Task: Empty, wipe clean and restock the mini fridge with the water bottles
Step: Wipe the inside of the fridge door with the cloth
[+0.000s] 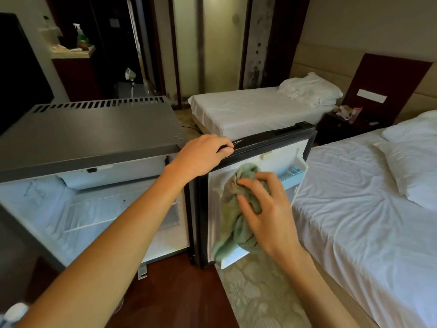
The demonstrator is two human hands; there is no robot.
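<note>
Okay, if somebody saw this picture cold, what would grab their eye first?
First the two hands in the middle: the right hand bunches a green cloth against the inside of the open fridge door, while the left hand holds its top edge. Next, the fridge on the left, its white inside showing no bottles, and the white bed on the right.

The left hand point(203, 155) and right hand point(269, 214) are showing bare. The left forearm point(132, 221) and right forearm point(314, 287) are showing bare skin too.
</note>
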